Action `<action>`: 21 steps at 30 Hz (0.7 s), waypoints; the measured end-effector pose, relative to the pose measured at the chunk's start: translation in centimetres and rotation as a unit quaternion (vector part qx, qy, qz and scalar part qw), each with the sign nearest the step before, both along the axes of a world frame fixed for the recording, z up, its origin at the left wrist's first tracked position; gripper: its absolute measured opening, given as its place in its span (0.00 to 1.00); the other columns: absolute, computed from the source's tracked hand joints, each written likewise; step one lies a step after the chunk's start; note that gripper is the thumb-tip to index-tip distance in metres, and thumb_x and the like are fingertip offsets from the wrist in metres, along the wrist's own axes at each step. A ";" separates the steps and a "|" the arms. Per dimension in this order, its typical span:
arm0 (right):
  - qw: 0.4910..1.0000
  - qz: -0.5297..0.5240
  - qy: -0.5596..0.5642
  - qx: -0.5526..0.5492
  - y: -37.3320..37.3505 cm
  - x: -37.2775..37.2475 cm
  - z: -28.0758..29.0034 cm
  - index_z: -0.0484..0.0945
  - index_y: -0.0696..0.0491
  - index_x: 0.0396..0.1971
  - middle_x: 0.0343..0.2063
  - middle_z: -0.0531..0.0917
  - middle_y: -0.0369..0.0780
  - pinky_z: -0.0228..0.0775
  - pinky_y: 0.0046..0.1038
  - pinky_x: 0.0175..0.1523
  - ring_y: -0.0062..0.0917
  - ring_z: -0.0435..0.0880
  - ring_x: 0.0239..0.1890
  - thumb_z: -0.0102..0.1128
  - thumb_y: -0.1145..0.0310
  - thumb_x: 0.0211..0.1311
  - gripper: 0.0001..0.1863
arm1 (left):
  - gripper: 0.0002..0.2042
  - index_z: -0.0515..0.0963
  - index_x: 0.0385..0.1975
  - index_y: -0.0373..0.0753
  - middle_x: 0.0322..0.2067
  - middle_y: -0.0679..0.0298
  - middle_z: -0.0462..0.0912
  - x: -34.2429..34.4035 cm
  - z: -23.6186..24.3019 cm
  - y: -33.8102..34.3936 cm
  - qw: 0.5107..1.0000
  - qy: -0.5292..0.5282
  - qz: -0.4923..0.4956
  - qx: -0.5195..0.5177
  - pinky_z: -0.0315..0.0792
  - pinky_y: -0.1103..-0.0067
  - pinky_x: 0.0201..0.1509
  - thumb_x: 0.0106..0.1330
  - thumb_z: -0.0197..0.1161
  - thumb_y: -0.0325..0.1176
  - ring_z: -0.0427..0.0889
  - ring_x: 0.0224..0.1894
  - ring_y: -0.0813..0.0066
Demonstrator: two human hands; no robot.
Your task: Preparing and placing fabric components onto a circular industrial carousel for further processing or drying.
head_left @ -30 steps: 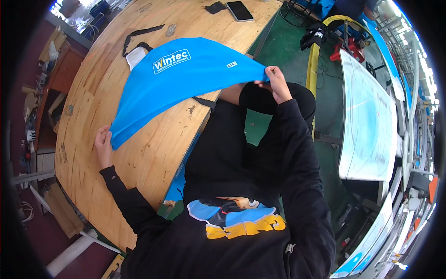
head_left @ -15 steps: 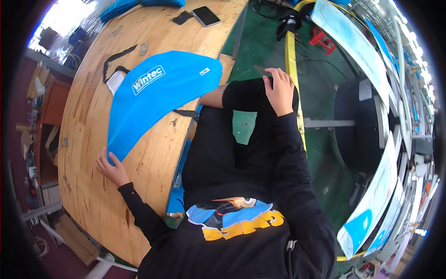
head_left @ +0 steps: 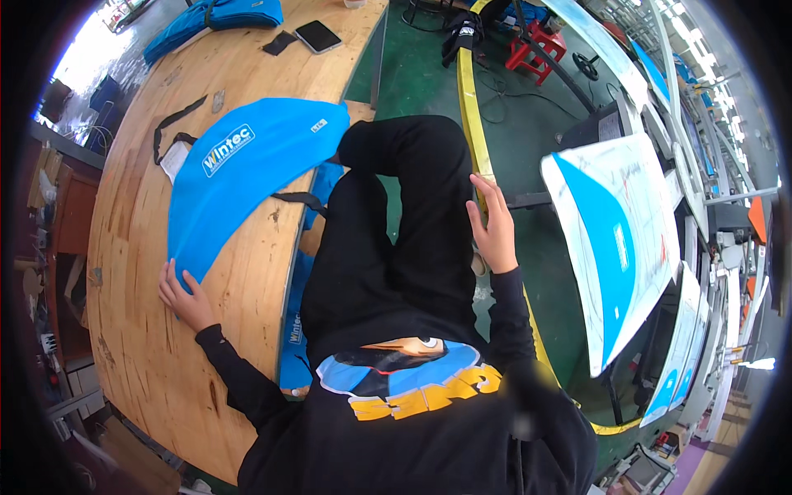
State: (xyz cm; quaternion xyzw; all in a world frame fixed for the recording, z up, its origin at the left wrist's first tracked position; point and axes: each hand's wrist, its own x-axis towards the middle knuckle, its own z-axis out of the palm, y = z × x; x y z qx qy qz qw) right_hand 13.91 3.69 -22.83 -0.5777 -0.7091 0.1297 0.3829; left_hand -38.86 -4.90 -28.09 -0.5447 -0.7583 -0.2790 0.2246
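A blue crescent-shaped fabric piece point(head_left: 239, 161), with a printed logo and a small white label, lies on the wooden table point(head_left: 136, 363). My left hand point(head_left: 188, 301) rests at its narrow near tip, thumb and fingers apart on either side of the tip. Black straps point(head_left: 304, 200) stick out from under the piece, and a white tab point(head_left: 175, 159) shows at its far left edge. My right hand point(head_left: 495, 227) is open beside my right knee, fingers stretched out near a yellow rail point(head_left: 478, 140), holding nothing.
Right of the rail, a white panel point(head_left: 652, 173) carries a blue crescent shape; more panels point(head_left: 689, 330) stand beyond. A phone point(head_left: 318, 36) and folded blue fabric point(head_left: 214, 16) lie on the far table. A red stool point(head_left: 536, 51) stands on the green floor. More blue fabric point(head_left: 295, 363) is below the table edge.
The view has turned slightly to the right. My right hand has come off my knee to beside it. A white panel with a blue crescent now faces up where a black one was.
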 end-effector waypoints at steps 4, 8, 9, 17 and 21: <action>0.998 0.005 0.054 -0.037 -0.9 0.9 -2.3 0.73 0.53 0.53 0.46 0.79 0.45 0.70 0.31 0.52 0.39 0.79 0.49 0.56 0.74 0.62 0.18 | 0.13 0.75 0.51 0.40 0.52 0.62 0.74 0.8 0.8 -0.1 0.999 0.005 -0.003 0.038 0.64 0.64 0.58 0.70 0.52 0.33 0.70 0.56 0.60; 0.997 0.006 0.075 -0.030 -0.8 1.9 -3.8 0.75 0.53 0.51 0.41 0.81 0.43 0.71 0.29 0.47 0.33 0.82 0.43 0.56 0.75 0.63 0.16 | 0.11 0.77 0.47 0.38 0.51 0.60 0.75 6.5 2.5 2.6 0.991 -0.029 -0.083 0.100 0.62 0.65 0.59 0.71 0.51 0.33 0.71 0.54 0.58; 0.997 -0.005 0.076 -0.027 -0.8 2.1 -3.8 0.76 0.54 0.50 0.39 0.81 0.42 0.72 0.27 0.46 0.32 0.82 0.42 0.56 0.75 0.63 0.15 | 0.11 0.77 0.46 0.37 0.50 0.59 0.76 9.2 3.4 3.5 0.987 -0.047 -0.108 0.110 0.61 0.65 0.59 0.70 0.52 0.33 0.72 0.54 0.58; 0.985 -0.140 0.093 0.041 -4.1 8.1 -0.5 0.78 0.57 0.46 0.39 0.82 0.44 0.72 0.27 0.46 0.31 0.83 0.40 0.53 0.76 0.65 0.12 | 0.10 0.79 0.40 0.40 0.44 0.61 0.80 31.8 6.4 13.1 0.841 -0.189 -0.506 0.029 0.67 0.70 0.54 0.58 0.59 0.25 0.77 0.48 0.62; 0.943 -0.325 -0.034 0.067 -8.8 15.1 1.0 0.78 0.58 0.45 0.40 0.82 0.45 0.71 0.28 0.44 0.32 0.81 0.41 0.51 0.75 0.67 0.10 | 0.12 0.78 0.41 0.43 0.44 0.66 0.78 41.3 5.8 16.8 0.744 -0.157 -0.649 -0.012 0.66 0.69 0.54 0.56 0.62 0.28 0.75 0.50 0.64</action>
